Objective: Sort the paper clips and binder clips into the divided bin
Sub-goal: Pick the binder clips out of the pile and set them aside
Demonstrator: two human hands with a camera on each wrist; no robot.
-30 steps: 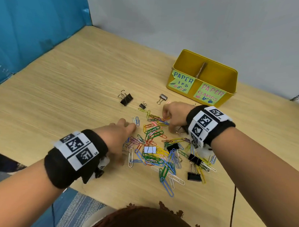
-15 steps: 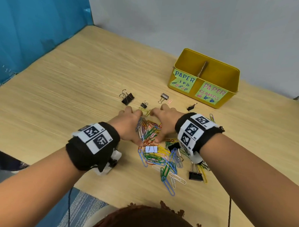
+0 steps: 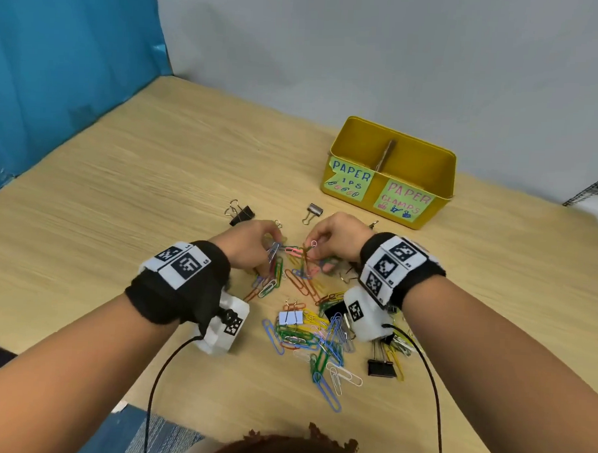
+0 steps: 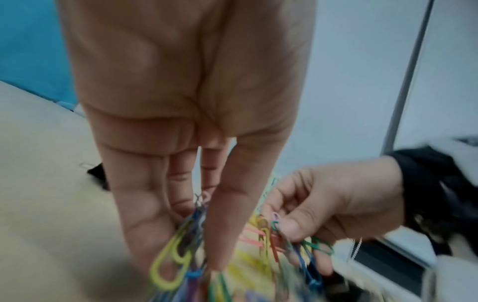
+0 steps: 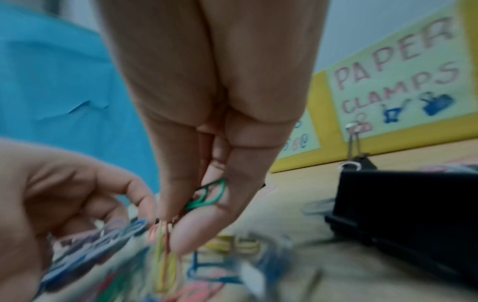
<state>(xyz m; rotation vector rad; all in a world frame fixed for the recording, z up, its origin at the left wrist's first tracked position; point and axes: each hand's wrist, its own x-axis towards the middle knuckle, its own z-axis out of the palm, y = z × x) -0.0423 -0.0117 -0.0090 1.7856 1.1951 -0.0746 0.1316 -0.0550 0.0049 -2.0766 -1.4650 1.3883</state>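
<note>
Colourful paper clips (image 3: 306, 336) lie heaped on the wooden table, with binder clips among them. My left hand (image 3: 272, 252) pinches a bunch of paper clips (image 4: 170, 261) just above the far end of the heap. Close beside it, my right hand (image 3: 311, 251) pinches several more, among them a green clip (image 5: 209, 196). Clips dangle from both hands, almost touching. The yellow divided bin (image 3: 443, 184) stands beyond the right hand, its left half labelled for paper clips and its right half for paper clamps. What lies inside the bin is hidden.
A black binder clip (image 3: 241, 213) and a small dark one (image 3: 314, 211) lie just beyond the hands. A white binder clip (image 3: 290, 316) and a black one (image 3: 382, 367) sit in the near heap. A blue screen stands at the left and a grey wall behind.
Both hands came together at the far end of the heap, closed on bunches of paper clips and raised them slightly off the table.
</note>
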